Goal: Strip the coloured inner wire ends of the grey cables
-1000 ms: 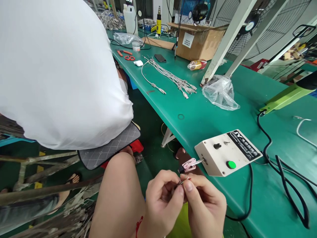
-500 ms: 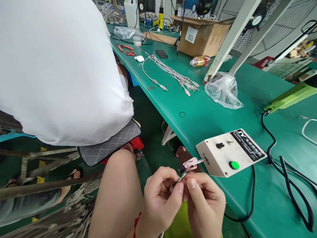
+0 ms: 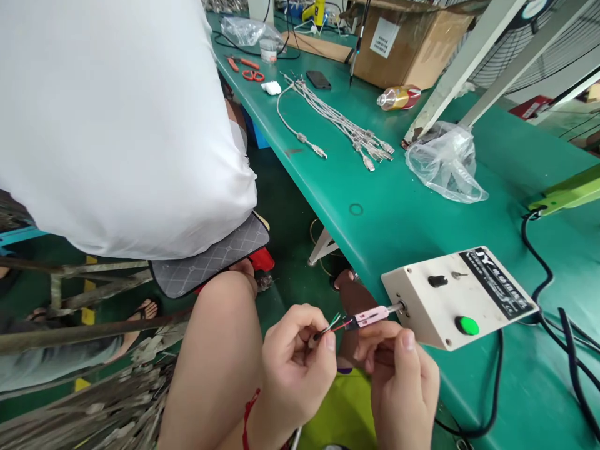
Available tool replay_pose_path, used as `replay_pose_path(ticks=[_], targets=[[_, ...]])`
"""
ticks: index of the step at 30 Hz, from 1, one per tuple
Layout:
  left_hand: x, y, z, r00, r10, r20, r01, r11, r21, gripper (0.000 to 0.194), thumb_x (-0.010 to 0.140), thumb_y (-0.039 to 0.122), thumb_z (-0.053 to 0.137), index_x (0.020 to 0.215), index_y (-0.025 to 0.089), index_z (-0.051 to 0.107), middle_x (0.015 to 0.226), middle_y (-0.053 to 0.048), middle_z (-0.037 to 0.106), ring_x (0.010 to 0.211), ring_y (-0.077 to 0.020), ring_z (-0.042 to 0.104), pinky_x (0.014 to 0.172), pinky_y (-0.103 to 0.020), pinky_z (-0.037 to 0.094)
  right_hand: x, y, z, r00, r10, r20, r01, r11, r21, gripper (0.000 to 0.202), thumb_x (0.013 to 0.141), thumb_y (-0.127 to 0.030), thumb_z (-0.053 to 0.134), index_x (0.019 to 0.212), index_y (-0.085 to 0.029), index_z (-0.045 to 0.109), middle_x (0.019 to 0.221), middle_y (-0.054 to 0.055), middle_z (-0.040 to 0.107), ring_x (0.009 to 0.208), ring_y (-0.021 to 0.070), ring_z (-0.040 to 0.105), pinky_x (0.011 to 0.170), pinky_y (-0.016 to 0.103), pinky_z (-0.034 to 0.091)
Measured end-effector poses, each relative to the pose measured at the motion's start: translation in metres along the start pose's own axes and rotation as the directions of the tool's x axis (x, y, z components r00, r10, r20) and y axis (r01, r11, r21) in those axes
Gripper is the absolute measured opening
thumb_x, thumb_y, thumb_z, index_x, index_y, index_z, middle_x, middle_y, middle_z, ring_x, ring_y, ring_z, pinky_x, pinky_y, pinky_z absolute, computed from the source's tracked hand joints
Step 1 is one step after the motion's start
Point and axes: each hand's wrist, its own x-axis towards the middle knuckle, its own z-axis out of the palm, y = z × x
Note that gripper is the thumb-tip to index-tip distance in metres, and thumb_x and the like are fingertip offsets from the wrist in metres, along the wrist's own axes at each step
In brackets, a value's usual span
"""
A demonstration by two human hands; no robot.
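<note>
My left hand (image 3: 300,365) pinches the end of a cable with thin coloured wires (image 3: 334,324) fanning out past its fingertips. A red wire runs from there to a pink clip (image 3: 372,316) with a black tip, mounted on the metal shaft of a white box (image 3: 462,297) with a green button and a black knob. Just below the clip is my right hand (image 3: 398,375), its thumb and fingers apart, with nothing seen between them.
On the green table (image 3: 356,244) lie a bundle of grey USB cables (image 3: 342,122), a clear plastic bag (image 3: 447,162), a bottle (image 3: 398,98) and a phone (image 3: 319,79). A person in white (image 3: 126,125) sits at the left. Black cords (image 3: 537,244) run at the right.
My right hand has let go of the wires and moved right, below the clip. The clip has turned on its shaft, and a red wire now reaches it. The view has shifted slightly.
</note>
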Motion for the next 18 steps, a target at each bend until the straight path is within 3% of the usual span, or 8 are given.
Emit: replay_pose_path(ticks=[2,4,6,8,13,18], targets=[[0.001,-0.001,0.0,1.0,-0.008,0.01,0.008,1.0,0.008,0.016,0.105,0.019,0.072,0.089,0.021,0.071,0.075,0.003,0.055,0.058,-0.0098,0.049,0.054,-0.019,0.038,-0.001,0.005,0.006,0.998,0.067,0.002,-0.067,0.997,0.025,0.057,0.117,-0.063,0.06,0.084,-0.02,0.079,0.07,0.006,0.071,0.061,0.0188,0.061,0.057,0.029,0.05],[0.002,-0.002,-0.001,1.0,-0.008,0.022,0.008,1.0,0.014,0.016,0.106,0.019,0.071,0.089,0.021,0.07,0.075,0.002,0.055,0.058,-0.0101,0.048,0.054,-0.019,0.037,0.0,0.007,0.013,0.99,0.143,0.004,-0.143,0.985,0.096,0.052,0.115,-0.065,0.063,0.096,-0.02,0.082,0.075,0.005,0.071,0.064,0.0196,0.061,0.059,0.03,0.051],[0.003,-0.002,-0.001,0.999,0.0,0.04,0.0,1.0,0.011,0.018,0.107,0.019,0.069,0.089,0.021,0.069,0.076,0.002,0.055,0.059,-0.0102,0.049,0.055,-0.019,0.039,0.001,0.005,0.02,0.979,0.201,0.036,-0.204,0.948,0.246,0.049,0.112,-0.066,0.067,0.117,-0.02,0.084,0.075,0.003,0.069,0.065,0.0192,0.06,0.06,0.03,0.052],[0.004,-0.003,-0.001,0.998,0.018,0.053,-0.018,1.0,-0.005,0.018,0.108,0.018,0.066,0.09,0.021,0.067,0.076,0.003,0.055,0.059,-0.0101,0.049,0.055,-0.018,0.039,0.002,0.0,0.027,0.967,0.245,0.072,-0.253,0.875,0.412,0.049,0.108,-0.066,0.075,0.125,-0.021,0.085,0.069,-0.001,0.061,0.062,0.0166,0.054,0.061,0.028,0.051],[0.006,-0.005,0.0,0.995,0.084,0.05,-0.081,0.994,-0.069,0.019,0.109,0.014,0.061,0.092,0.023,0.064,0.074,0.004,0.054,0.055,-0.0094,0.047,0.05,-0.016,0.037,0.005,-0.005,0.038,0.921,0.39,-0.006,-0.311,0.742,0.593,0.046,0.087,-0.065,0.1,0.109,-0.025,0.09,0.055,-0.01,0.039,0.054,0.0095,0.027,0.055,0.02,0.041],[0.007,-0.01,0.001,0.997,0.014,0.079,-0.006,0.995,-0.105,0.019,0.11,0.017,0.062,0.092,0.022,0.063,0.072,0.005,0.052,0.052,-0.009,0.044,0.048,-0.017,0.036,0.006,0.001,0.038,0.874,0.484,-0.05,-0.347,0.692,0.634,0.052,0.072,-0.063,0.111,0.104,-0.027,0.091,0.05,-0.012,0.035,0.055,0.0093,0.022,0.059,0.02,0.048]])
